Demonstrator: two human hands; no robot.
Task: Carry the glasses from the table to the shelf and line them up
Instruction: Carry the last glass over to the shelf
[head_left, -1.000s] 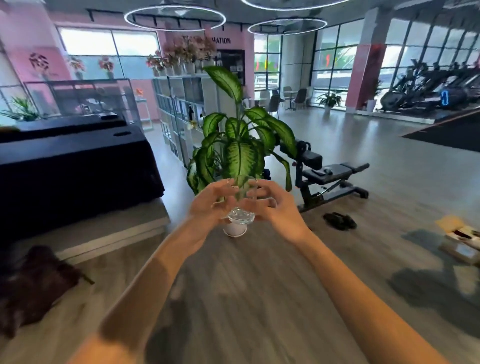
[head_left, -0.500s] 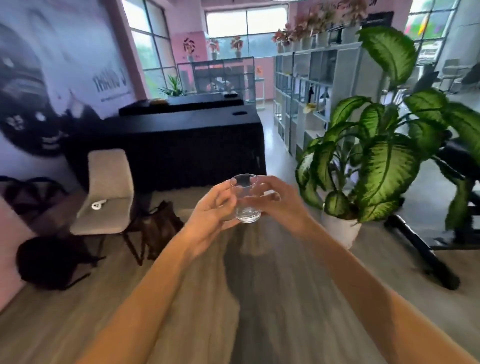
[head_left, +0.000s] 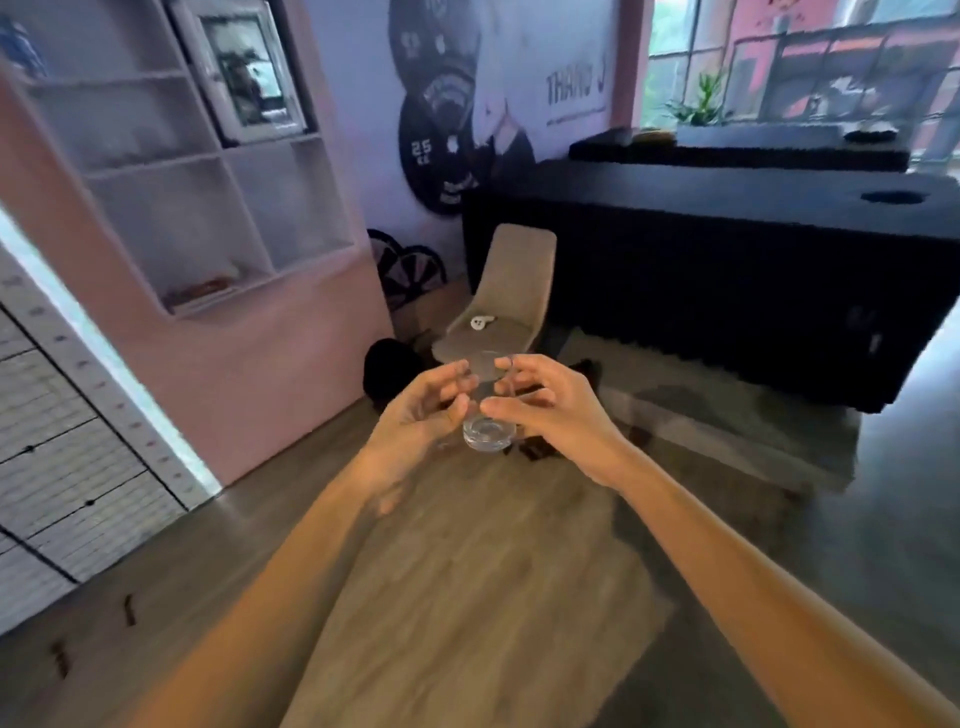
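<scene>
Glass (head_left: 488, 410) below "25" wall graphic (head_left: 441, 130)

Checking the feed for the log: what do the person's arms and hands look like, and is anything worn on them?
Both forearms are bare as far as the view shows: no sleeves, gloves, watch or bands. The left hand and right hand show no rings or markings that I can make out, though motion blur softens the fingers.

The glass (head_left: 488, 415) was clear and glossy, its thick base catching light. Below it lay a matt, wood-grain floor (head_left: 467, 597). Beyond the glass stood a chair (head_left: 511, 291) in soft beige cloth, and right of that chair a table (head_left: 727, 270) draped in matt black fabric.
</scene>
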